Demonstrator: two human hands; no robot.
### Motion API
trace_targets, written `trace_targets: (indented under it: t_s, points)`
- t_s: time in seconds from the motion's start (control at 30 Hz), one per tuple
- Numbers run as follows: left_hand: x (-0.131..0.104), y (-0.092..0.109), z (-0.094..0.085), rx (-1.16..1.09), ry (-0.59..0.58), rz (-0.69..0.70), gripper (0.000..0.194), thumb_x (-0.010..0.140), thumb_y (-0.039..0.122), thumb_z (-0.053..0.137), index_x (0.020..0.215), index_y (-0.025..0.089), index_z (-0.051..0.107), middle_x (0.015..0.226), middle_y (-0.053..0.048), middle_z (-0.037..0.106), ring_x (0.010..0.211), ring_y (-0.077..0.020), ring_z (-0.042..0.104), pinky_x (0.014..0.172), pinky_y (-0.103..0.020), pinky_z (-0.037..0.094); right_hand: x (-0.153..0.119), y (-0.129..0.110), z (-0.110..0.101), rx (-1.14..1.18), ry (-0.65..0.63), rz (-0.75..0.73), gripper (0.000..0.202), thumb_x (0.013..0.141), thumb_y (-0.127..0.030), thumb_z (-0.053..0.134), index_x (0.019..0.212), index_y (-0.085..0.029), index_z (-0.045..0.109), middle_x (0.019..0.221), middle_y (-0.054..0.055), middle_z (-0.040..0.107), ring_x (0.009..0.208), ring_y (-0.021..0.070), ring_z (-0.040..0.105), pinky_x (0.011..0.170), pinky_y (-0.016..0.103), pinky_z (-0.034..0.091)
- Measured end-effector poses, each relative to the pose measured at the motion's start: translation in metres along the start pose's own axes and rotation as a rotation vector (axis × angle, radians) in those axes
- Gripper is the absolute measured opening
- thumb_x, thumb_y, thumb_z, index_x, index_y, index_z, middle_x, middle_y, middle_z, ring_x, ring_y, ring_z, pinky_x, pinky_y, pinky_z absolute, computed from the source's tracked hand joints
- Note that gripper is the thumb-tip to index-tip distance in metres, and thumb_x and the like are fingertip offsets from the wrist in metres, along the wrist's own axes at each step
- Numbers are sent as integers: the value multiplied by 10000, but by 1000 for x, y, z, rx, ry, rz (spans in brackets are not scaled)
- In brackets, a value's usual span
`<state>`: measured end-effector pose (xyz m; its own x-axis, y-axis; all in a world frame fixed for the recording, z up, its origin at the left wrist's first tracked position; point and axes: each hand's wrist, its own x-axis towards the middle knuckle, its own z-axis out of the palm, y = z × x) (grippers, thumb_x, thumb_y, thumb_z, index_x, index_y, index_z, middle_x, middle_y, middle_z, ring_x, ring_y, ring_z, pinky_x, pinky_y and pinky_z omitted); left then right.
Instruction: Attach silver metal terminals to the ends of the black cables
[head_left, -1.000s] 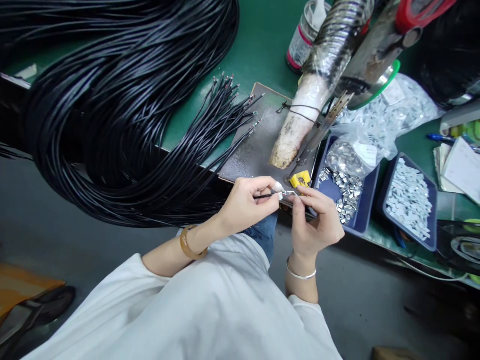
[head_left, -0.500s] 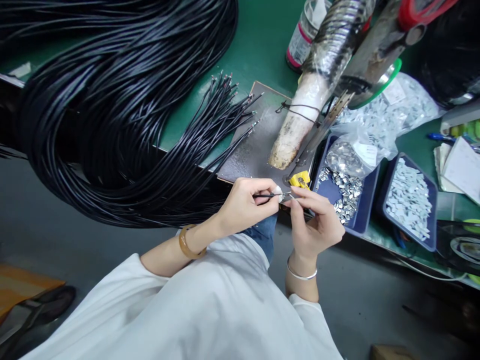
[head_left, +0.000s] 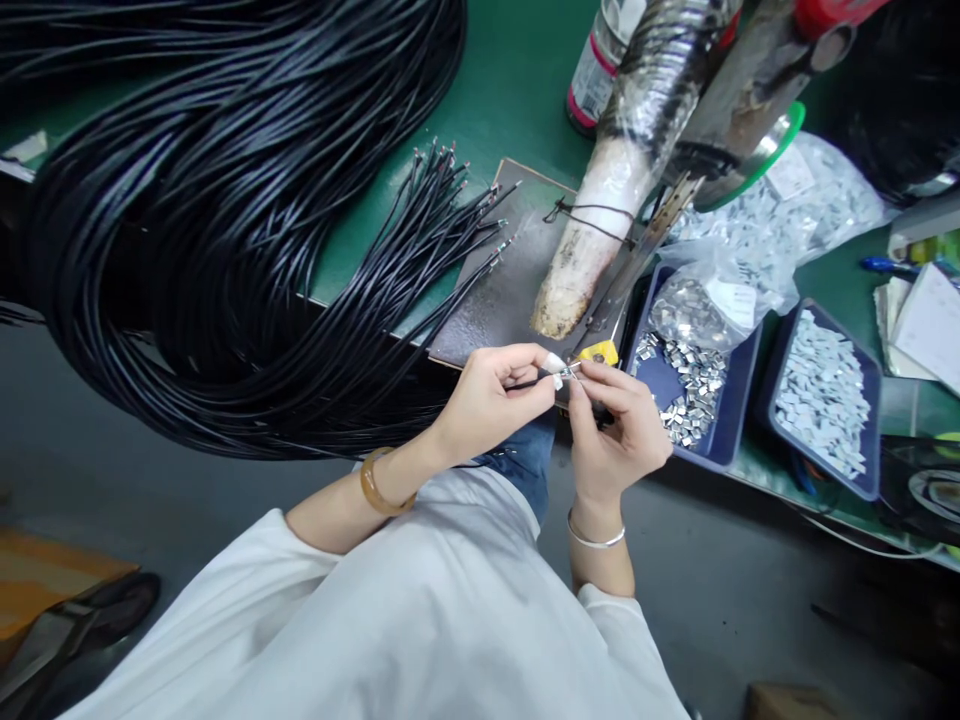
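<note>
My left hand point(head_left: 501, 398) pinches a black cable point(head_left: 525, 384) close to its end, with white wrapping on a fingertip. Facing it, my right hand point(head_left: 621, 430) is closed at the cable's thin wire ends; anything else between its fingertips is too small to make out. Both hands meet at the table's front edge, just in front of a yellow piece point(head_left: 598, 352). Left of them lies a large bundle of black cables point(head_left: 247, 230), its stripped ends fanned over a dark board point(head_left: 517, 260).
A wrapped tube point(head_left: 592, 220) slants above the hands. To the right are a blue tray of small metal pieces point(head_left: 739, 390), a tray of pale pieces point(head_left: 821, 400) and plastic bags point(head_left: 795, 210). A labelled jar point(head_left: 596, 75) stands behind.
Both hands have shifted slightly left and up in view. My right fingertips have come closer to my left fingertips at the wire ends. The view has shifted a little.
</note>
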<state>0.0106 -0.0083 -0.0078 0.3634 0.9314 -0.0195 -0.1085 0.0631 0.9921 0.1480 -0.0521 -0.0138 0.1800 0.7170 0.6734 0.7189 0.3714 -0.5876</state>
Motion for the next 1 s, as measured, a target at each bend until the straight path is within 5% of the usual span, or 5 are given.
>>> trace_targets:
  t_s: [1.0]
  points:
    - [9, 6, 1, -69, 19, -39, 62, 739, 170, 673, 758, 119, 643, 522, 90, 328, 494, -45, 266, 477, -204, 226, 6, 6, 2, -36, 20, -60, 175, 816, -94, 745, 925, -226, 709, 955, 1, 770, 873, 148, 737, 805, 316, 612]
